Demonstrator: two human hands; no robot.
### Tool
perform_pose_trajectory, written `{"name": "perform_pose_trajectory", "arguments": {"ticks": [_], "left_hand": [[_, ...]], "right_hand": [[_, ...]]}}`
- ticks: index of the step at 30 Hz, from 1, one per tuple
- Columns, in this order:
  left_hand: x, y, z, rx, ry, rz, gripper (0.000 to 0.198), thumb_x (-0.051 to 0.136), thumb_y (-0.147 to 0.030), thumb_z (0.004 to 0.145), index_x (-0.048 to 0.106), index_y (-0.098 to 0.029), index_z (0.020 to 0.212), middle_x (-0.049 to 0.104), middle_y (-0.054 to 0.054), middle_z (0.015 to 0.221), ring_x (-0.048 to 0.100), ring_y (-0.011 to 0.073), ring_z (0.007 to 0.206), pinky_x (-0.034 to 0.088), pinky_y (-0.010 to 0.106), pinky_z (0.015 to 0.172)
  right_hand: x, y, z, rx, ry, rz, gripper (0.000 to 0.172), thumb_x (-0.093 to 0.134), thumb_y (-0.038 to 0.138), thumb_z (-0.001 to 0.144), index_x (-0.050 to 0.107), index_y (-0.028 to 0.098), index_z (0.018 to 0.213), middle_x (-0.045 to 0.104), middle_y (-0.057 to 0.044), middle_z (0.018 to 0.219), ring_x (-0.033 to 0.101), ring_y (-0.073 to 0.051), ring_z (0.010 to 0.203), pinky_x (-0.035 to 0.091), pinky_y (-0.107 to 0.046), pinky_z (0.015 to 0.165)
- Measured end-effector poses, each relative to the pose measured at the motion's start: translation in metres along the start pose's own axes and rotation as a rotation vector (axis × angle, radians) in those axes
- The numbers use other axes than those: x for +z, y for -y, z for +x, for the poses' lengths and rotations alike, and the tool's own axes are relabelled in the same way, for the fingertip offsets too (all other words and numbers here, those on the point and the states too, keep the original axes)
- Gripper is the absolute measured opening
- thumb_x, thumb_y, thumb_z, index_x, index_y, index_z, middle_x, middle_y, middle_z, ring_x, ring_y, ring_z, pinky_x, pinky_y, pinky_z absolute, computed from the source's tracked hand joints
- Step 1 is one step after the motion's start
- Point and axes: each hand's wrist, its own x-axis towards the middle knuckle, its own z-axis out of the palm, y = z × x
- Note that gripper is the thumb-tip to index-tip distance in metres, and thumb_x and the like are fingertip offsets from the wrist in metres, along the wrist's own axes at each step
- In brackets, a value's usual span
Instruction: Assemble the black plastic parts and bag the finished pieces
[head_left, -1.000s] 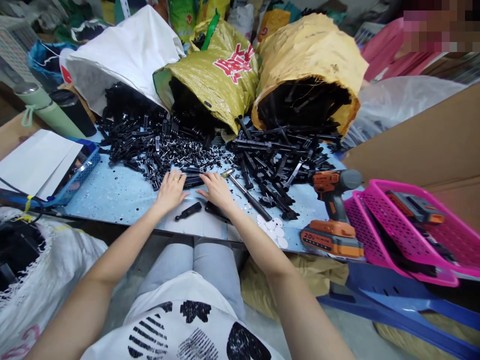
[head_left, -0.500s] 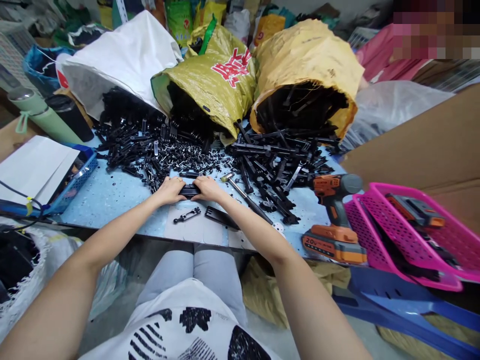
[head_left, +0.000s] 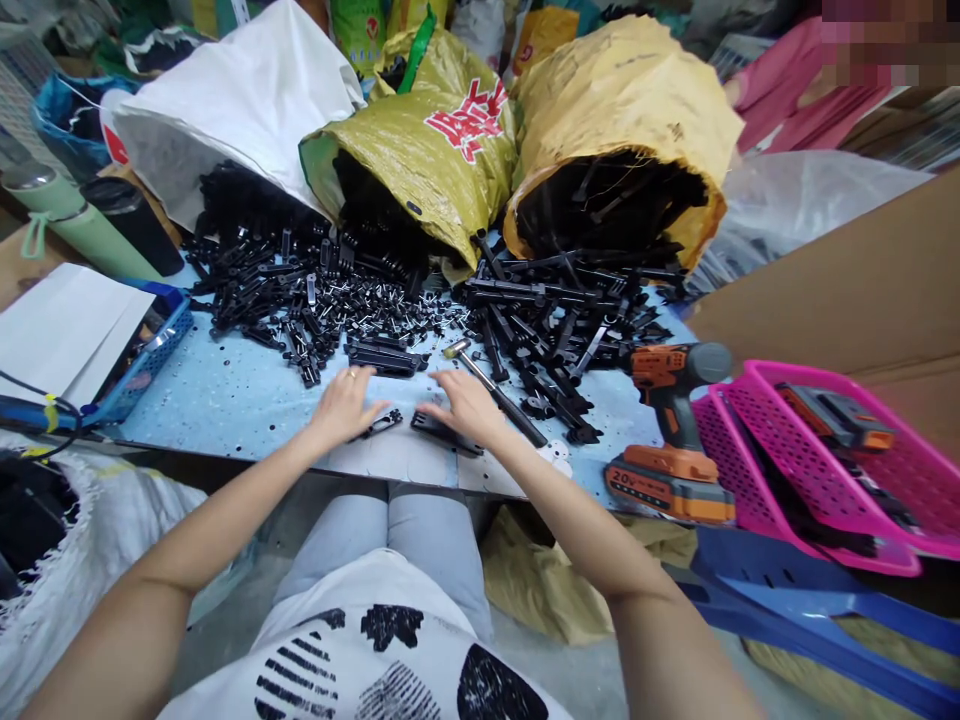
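My left hand (head_left: 346, 404) lies flat and open on the blue table (head_left: 225, 385), its fingertips touching a small black plastic part (head_left: 380, 424). My right hand (head_left: 466, 404) rests open on a flat black strip (head_left: 439, 432) near the table's front edge. A neat stack of black strips (head_left: 386, 357) lies just beyond both hands. Loose black plastic parts (head_left: 300, 290) spread across the table behind it.
Three open sacks, white (head_left: 232, 100), green-yellow (head_left: 427, 140) and yellow (head_left: 622, 110), spill black parts. A hammer (head_left: 491, 385) lies right of my hands. An orange cordless drill (head_left: 667, 420) stands beside pink baskets (head_left: 810, 450). A blue basket (head_left: 150, 355) and papers sit left.
Both hands let go of the stack of black strips, left it on the table, and drew back toward the front edge onto the two loose parts.
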Motion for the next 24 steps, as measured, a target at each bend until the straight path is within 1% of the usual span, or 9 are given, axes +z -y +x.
{"name": "perform_pose_trajectory", "arguments": {"ticks": [3,5,7,9,12,15,19,22,24], "left_hand": [[0.016,-0.021,-0.034,0.076,0.103,-0.011,0.037,0.052,-0.037,0.087,0.053,-0.012,0.115,0.059,0.014,0.100,0.052,0.0287,0.098,0.042,0.040,0.083],[0.024,-0.029,-0.045,0.071,0.105,-0.092,0.026,0.045,-0.025,0.090,0.054,-0.014,0.111,0.059,0.013,0.098,0.054,0.0263,0.095,0.042,0.040,0.083],[0.026,-0.034,-0.046,0.010,0.041,-0.270,0.027,0.039,-0.021,0.092,0.054,-0.015,0.113,0.058,0.012,0.100,0.055,0.0228,0.094,0.044,0.037,0.083],[0.021,-0.039,-0.043,-0.063,-0.026,-0.468,0.029,0.037,-0.025,0.094,0.053,-0.016,0.117,0.058,0.010,0.101,0.056,0.0200,0.092,0.045,0.034,0.082],[0.011,-0.050,-0.040,-0.148,-0.033,-0.696,0.034,0.037,-0.031,0.094,0.053,-0.015,0.120,0.057,0.007,0.092,0.057,0.0140,0.071,0.047,0.029,0.074],[0.005,-0.059,-0.042,-0.206,-0.026,-0.867,0.040,0.042,-0.037,0.092,0.052,-0.016,0.124,0.056,0.005,0.094,0.049,0.0070,0.053,0.045,0.024,0.060],[0.004,-0.063,-0.045,-0.247,0.006,-1.018,0.046,0.046,-0.040,0.089,0.045,-0.019,0.130,0.056,0.004,0.097,0.047,0.0051,0.051,0.041,0.022,0.053],[0.002,-0.065,-0.047,-0.255,0.021,-0.971,0.054,0.058,-0.039,0.082,0.040,-0.019,0.130,0.056,-0.001,0.083,0.049,0.0072,0.053,0.041,0.022,0.055],[0.000,-0.067,-0.048,-0.230,0.051,-0.917,0.041,0.054,-0.036,0.085,0.044,-0.019,0.121,0.055,-0.003,0.074,0.052,0.0098,0.056,0.042,0.023,0.059]], "right_hand": [[0.007,0.004,-0.049,0.010,0.080,0.013,0.065,0.045,0.061,0.085,0.042,0.019,0.135,0.055,-0.014,0.121,0.049,-0.029,0.110,0.038,-0.043,0.093],[0.015,0.009,-0.061,0.028,0.080,0.087,0.056,0.043,0.054,0.088,0.045,0.021,0.133,0.057,-0.013,0.117,0.050,-0.028,0.110,0.037,-0.044,0.094],[0.021,0.014,-0.059,0.103,0.026,0.293,0.049,0.039,0.049,0.092,0.046,0.022,0.132,0.058,-0.012,0.113,0.053,-0.025,0.105,0.041,-0.043,0.092],[0.024,0.022,-0.050,0.225,-0.011,0.621,0.049,0.037,0.048,0.093,0.042,0.024,0.135,0.060,-0.009,0.105,0.059,-0.019,0.088,0.048,-0.037,0.081],[0.024,0.035,-0.036,0.382,0.012,1.112,0.057,0.041,0.052,0.089,0.034,0.027,0.140,0.057,-0.002,0.085,0.055,-0.011,0.058,0.049,-0.026,0.054],[0.021,0.044,-0.032,0.441,0.004,1.383,0.064,0.049,0.054,0.084,0.033,0.028,0.140,0.052,0.001,0.080,0.055,-0.009,0.054,0.047,-0.022,0.048],[0.017,0.046,-0.036,0.473,0.002,1.464,0.064,0.054,0.053,0.081,0.038,0.027,0.137,0.055,0.001,0.082,0.058,-0.010,0.058,0.051,-0.024,0.053],[0.016,0.047,-0.040,0.507,-0.001,1.458,0.061,0.054,0.053,0.082,0.039,0.027,0.135,0.055,0.001,0.077,0.056,-0.010,0.056,0.052,-0.025,0.052],[0.016,0.048,-0.042,0.520,-0.004,1.446,0.060,0.052,0.054,0.082,0.039,0.027,0.134,0.054,0.001,0.074,0.056,-0.011,0.055,0.052,-0.027,0.052]]}}
